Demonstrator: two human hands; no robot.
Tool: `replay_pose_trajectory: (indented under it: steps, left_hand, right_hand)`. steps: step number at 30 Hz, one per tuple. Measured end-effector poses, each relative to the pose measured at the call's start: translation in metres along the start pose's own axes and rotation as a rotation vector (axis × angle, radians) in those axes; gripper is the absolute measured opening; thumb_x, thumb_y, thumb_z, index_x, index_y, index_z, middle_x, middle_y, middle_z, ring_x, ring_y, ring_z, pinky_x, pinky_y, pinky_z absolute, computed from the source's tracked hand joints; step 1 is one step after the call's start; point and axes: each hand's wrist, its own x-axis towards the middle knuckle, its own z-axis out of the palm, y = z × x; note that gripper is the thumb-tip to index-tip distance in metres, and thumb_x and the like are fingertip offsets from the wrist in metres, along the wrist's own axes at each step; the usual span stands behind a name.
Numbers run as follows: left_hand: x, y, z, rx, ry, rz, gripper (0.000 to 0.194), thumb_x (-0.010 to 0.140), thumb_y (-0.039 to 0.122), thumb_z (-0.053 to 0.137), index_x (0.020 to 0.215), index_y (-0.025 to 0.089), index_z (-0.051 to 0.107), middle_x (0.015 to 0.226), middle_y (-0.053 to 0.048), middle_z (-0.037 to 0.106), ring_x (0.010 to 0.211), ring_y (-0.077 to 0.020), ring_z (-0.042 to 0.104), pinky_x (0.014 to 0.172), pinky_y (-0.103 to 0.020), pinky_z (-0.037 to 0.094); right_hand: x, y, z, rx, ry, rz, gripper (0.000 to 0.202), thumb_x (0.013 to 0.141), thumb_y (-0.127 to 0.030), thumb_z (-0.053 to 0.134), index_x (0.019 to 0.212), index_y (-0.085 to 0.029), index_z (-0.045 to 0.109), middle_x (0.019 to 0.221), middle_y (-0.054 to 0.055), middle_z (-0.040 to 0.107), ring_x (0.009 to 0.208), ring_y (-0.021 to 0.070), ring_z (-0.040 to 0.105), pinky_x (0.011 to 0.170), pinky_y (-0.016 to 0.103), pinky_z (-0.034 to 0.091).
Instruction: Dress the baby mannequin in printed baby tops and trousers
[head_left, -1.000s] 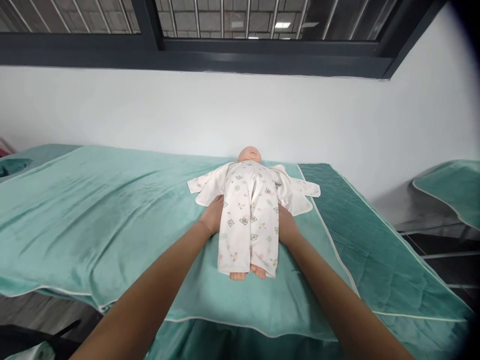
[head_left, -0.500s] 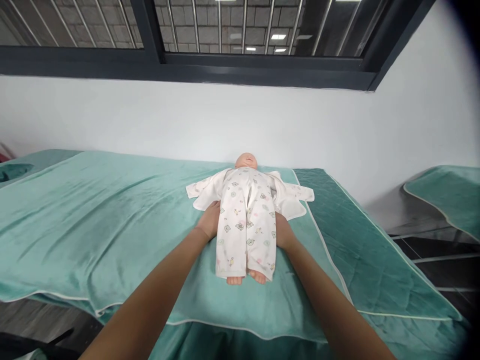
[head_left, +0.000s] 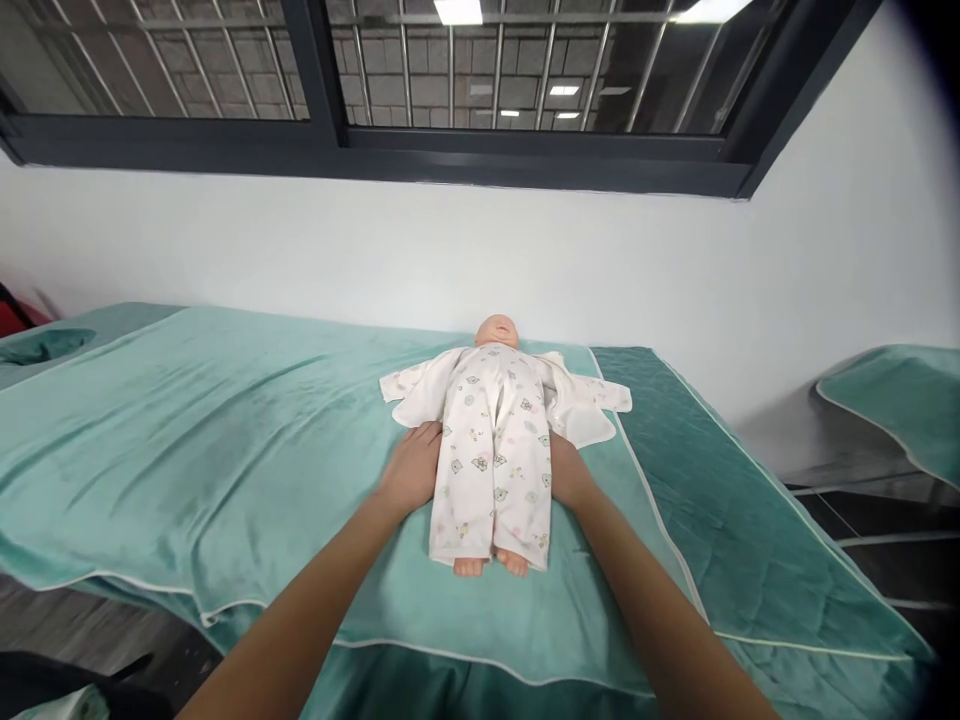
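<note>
Showing more than before, left hand (head_left: 414, 468) beside trousers (head_left: 466, 485), right hand (head_left: 571, 472) partly hidden, grip closure and hold unclear

The bare left forearm (head_left: 311, 590) is stretched toward one o'clock, the right forearm (head_left: 649, 595) toward eleven. The left hand (head_left: 412, 467) is held back-up, fingers together; the right hand's (head_left: 568, 472) fingers are hidden.

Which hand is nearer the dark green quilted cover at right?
Right. The right hand is beside the long white patterned trousers, on the side toward the cover; the left hand is farther, across the trousers.
</note>
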Motion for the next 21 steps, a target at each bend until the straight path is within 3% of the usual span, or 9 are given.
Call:
replay_pose_trajectory:
  steps: [6,12,17,19,21]
  left_hand:
    - [0.003,-0.008,0.003,-0.042,0.097,-0.082,0.024,0.094,0.026,0.047,0.109,0.021,0.064,0.119,-0.01,0.064,0.115,-0.0266,0.054,0.094,-0.042,0.044]
    - [0.005,-0.012,0.007,-0.034,0.119,-0.082,0.026,0.094,0.027,0.046,0.103,0.022,0.07,0.125,-0.01,0.063,0.122,-0.028,0.051,0.097,-0.043,0.043]
    - [0.005,-0.015,0.008,-0.047,0.166,-0.121,0.03,0.096,0.029,0.043,0.086,0.02,0.069,0.129,-0.009,0.062,0.122,-0.0275,0.051,0.099,-0.044,0.043]
    - [0.007,-0.017,0.01,-0.062,0.251,-0.236,0.03,0.097,0.031,0.042,0.081,0.02,0.065,0.13,-0.008,0.061,0.122,-0.0269,0.051,0.101,-0.044,0.043]
    - [0.01,-0.02,0.015,-0.066,0.366,-0.43,0.025,0.095,0.033,0.045,0.084,0.02,0.062,0.129,-0.01,0.061,0.122,-0.0272,0.052,0.101,-0.043,0.043]
  right_hand:
    - [-0.015,-0.011,-0.008,-0.018,-0.021,-0.008,0.018,0.084,-0.017,0.053,0.089,-0.019,0.07,0.092,0.009,0.069,0.087,0.023,0.065,0.076,0.033,0.052]
    - [-0.024,-0.016,-0.01,0.113,0.086,0.115,0.016,0.088,-0.021,0.049,0.086,-0.021,0.065,0.088,0.005,0.067,0.086,0.0217,0.061,0.074,0.032,0.048]
    - [-0.015,0.021,-0.017,-0.006,0.358,0.265,0.022,0.089,-0.031,0.049,0.096,-0.019,0.065,0.098,0.011,0.067,0.097,0.0266,0.059,0.089,0.04,0.046]
    - [-0.011,0.044,-0.025,-0.184,0.397,0.368,0.028,0.086,-0.032,0.053,0.103,-0.014,0.065,0.108,0.017,0.065,0.107,0.0309,0.056,0.097,0.045,0.042]
    - [-0.009,0.064,-0.033,-0.33,0.343,0.54,0.037,0.085,-0.034,0.054,0.112,-0.01,0.063,0.115,0.022,0.063,0.113,0.0339,0.053,0.1,0.047,0.039]
